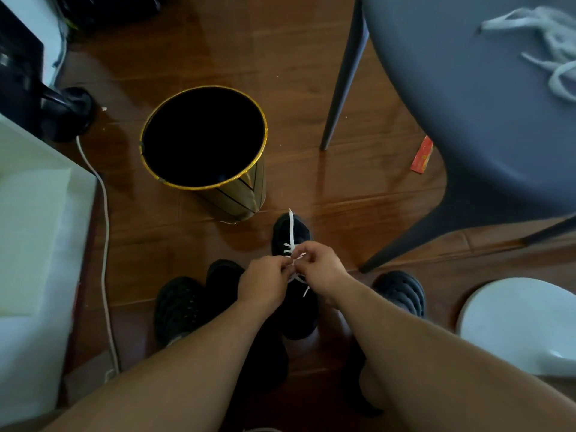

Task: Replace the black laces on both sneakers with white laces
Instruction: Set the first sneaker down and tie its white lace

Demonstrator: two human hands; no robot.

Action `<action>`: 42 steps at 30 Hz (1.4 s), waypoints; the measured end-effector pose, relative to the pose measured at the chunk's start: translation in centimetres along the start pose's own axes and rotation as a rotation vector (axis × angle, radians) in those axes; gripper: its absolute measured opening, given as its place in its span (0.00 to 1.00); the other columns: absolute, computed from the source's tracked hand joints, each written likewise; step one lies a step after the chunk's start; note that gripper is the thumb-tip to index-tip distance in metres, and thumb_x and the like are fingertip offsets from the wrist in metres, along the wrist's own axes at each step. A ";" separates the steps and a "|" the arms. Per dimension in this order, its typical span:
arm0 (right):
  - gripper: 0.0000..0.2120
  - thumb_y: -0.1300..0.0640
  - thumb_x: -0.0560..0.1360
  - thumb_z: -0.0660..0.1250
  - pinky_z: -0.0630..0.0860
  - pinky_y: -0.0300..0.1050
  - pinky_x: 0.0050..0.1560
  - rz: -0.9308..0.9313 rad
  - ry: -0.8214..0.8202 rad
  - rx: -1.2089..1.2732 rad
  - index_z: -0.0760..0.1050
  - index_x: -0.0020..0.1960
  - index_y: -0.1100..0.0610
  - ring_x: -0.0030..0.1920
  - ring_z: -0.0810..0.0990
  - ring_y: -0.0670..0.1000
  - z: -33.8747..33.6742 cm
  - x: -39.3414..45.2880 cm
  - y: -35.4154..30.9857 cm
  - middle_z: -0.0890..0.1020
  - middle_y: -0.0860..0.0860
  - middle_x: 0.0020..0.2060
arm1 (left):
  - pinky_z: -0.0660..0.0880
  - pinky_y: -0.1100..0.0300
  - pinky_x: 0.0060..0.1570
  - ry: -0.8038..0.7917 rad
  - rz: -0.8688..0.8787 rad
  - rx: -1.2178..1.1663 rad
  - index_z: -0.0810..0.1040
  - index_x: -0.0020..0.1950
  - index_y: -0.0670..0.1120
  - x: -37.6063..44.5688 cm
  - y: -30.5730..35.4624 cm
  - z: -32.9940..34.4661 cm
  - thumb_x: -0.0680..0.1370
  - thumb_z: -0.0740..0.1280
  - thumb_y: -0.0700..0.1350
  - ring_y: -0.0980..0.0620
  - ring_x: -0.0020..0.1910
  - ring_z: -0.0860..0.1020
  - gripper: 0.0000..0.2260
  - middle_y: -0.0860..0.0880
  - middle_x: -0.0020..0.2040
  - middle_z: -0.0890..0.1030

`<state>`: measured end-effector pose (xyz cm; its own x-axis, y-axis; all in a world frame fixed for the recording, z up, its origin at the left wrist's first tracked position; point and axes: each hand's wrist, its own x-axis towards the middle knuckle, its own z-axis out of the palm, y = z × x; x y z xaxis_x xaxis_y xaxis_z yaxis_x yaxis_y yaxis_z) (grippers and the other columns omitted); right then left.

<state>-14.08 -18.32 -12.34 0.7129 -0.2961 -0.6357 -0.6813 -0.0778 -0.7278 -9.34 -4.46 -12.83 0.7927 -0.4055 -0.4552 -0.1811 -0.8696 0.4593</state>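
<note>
On the floor stand 2 black sneakers, one (293, 275) under the hands and another (224, 282) beside it, plus 2 black clogs (179, 307) (402, 293). There are 2 hands (263, 283) (318, 265), 1 gold-rimmed bin (205, 138), 1 grey chair (467, 120), 1 bundle of white laces (548, 42), 1 red packet (422, 154) and 1 white cable (104, 244).

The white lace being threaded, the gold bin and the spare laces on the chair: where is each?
white lace (291, 227), head view, on its free end above the toe.
gold bin (246, 198), head view, on its striped side wall.
spare laces (558, 45), head view, on the tangle's middle.
</note>
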 end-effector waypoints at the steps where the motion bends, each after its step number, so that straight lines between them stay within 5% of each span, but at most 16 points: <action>1: 0.11 0.62 0.80 0.68 0.75 0.38 0.37 -0.030 -0.017 -0.062 0.82 0.50 0.46 0.37 0.79 0.45 -0.1 0.0 -0.1 0.82 0.48 0.40 | 0.82 0.46 0.51 -0.001 -0.006 0.044 0.83 0.63 0.57 0.2 0.0 0.0 0.85 0.64 0.55 0.46 0.52 0.82 0.12 0.50 0.52 0.85; 5: 0.13 0.60 0.80 0.68 0.77 0.35 0.47 -0.123 -0.022 -0.378 0.83 0.61 0.47 0.51 0.82 0.43 -0.3 0.1 -0.4 0.84 0.47 0.54 | 0.80 0.46 0.50 0.015 0.022 0.114 0.82 0.64 0.55 0.4 0.2 0.1 0.86 0.59 0.54 0.45 0.52 0.80 0.13 0.48 0.54 0.81; 11: 0.09 0.59 0.80 0.65 0.81 0.49 0.53 -0.190 -0.013 -0.589 0.84 0.56 0.54 0.52 0.82 0.53 -0.3 0.1 -0.7 0.84 0.53 0.50 | 0.80 0.46 0.47 0.058 0.014 0.163 0.82 0.57 0.57 -0.2 0.2 0.2 0.86 0.59 0.59 0.46 0.48 0.80 0.14 0.50 0.49 0.78; 15: 0.04 0.56 0.77 0.71 0.82 0.48 0.48 -0.093 0.007 -0.378 0.82 0.52 0.49 0.47 0.82 0.49 -0.8 0.3 -0.1 0.84 0.49 0.46 | 0.79 0.47 0.49 0.047 -0.012 0.156 0.81 0.57 0.55 0.0 0.3 0.5 0.87 0.58 0.57 0.45 0.51 0.80 0.13 0.50 0.51 0.79; 22: 0.17 0.69 0.75 0.70 0.75 0.45 0.36 0.176 -0.146 0.280 0.86 0.53 0.49 0.40 0.79 0.53 -0.9 0.4 0.2 0.86 0.58 0.46 | 0.78 0.50 0.56 -0.053 -0.108 -0.175 0.81 0.68 0.51 0.7 0.3 0.6 0.87 0.60 0.52 0.44 0.58 0.80 0.14 0.46 0.59 0.84; 27: 0.10 0.62 0.77 0.73 0.82 0.45 0.58 -0.012 -0.037 -0.113 0.86 0.51 0.46 0.57 0.83 0.48 -0.8 0.2 0.1 0.85 0.49 0.56 | 0.77 0.53 0.50 -0.065 -0.138 -0.191 0.84 0.61 0.50 0.7 0.3 0.8 0.86 0.62 0.52 0.45 0.53 0.81 0.13 0.48 0.53 0.84; 37: 0.09 0.58 0.81 0.67 0.79 0.54 0.59 -0.164 0.114 -0.785 0.84 0.53 0.46 0.58 0.74 0.55 -2.7 0.2 1.5 0.73 0.49 0.54 | 0.80 0.52 0.43 0.001 -0.275 0.084 0.84 0.55 0.53 0.0 -2.3 -0.8 0.85 0.63 0.55 0.45 0.47 0.82 0.11 0.50 0.48 0.83; 42: 0.10 0.56 0.81 0.66 0.79 0.49 0.51 -0.068 0.158 -0.667 0.83 0.56 0.46 0.52 0.81 0.55 -2.7 -0.4 2.5 0.77 0.50 0.52 | 0.82 0.51 0.44 0.047 -0.307 0.158 0.83 0.54 0.53 -0.2 -2.3 -0.1 0.86 0.60 0.55 0.45 0.47 0.82 0.13 0.50 0.48 0.83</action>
<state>-16.51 -20.93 -13.18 0.7593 -0.4015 -0.5121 -0.6288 -0.6553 -0.4185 -9.09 -2.37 -13.72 0.8496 -0.1080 -0.5163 -0.0149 -0.9833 0.1813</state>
